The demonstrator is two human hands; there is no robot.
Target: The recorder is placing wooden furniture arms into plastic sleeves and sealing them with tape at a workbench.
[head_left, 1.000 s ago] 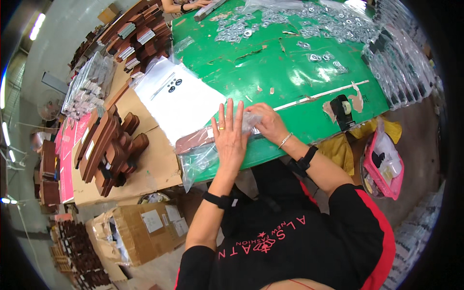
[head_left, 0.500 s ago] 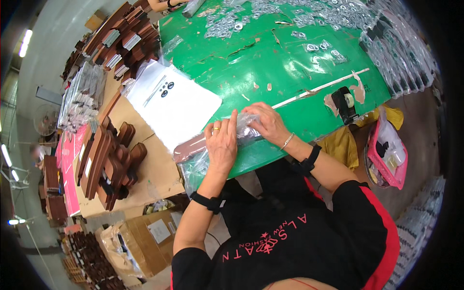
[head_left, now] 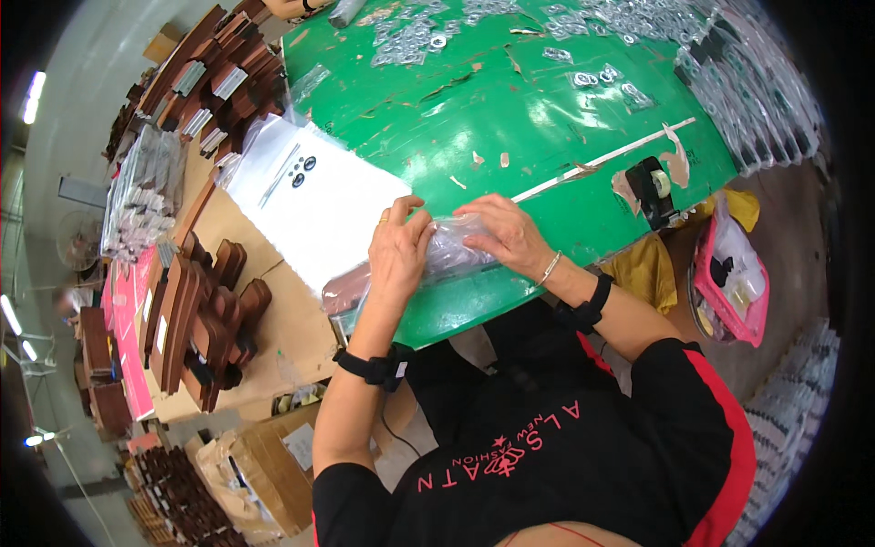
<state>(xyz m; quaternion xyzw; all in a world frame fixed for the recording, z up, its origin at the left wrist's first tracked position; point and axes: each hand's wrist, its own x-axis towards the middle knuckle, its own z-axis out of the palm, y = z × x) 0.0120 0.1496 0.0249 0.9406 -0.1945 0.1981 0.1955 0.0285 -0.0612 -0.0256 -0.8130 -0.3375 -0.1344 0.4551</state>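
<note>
Along the near edge of the green table (head_left: pixel 437 137) lies a brown wooden-looking piece (head_left: pixel 346 290) in a clear plastic bag (head_left: pixel 448 251). My left hand (head_left: pixel 398 251) lies over the bagged piece with its fingers bent, gripping it near the middle. Further right, my right hand (head_left: pixel 509 237) pinches the loose plastic, its fingertips on the crumpled bag. The brown end sticks out to the left of my left hand; the rest is hidden by my hands and the plastic. Beyond it lies a white sheet (head_left: pixel 342 196) with small dark parts (head_left: pixel 303 171) on it.
Brown wooden pieces (head_left: pixel 196 319) are stacked on cardboard at the left. A black tape dispenser (head_left: pixel 649 193) stands at the right edge. Several small bagged rings (head_left: pixel 597 77) and a pile of bagged parts (head_left: pixel 752 100) lie farther off. A pink basket (head_left: pixel 734 283) is right of the table.
My left hand has moved slightly left and its fingers have bent more. The right hand has stayed close to its place on the plastic. The view has shifted a little.
</note>
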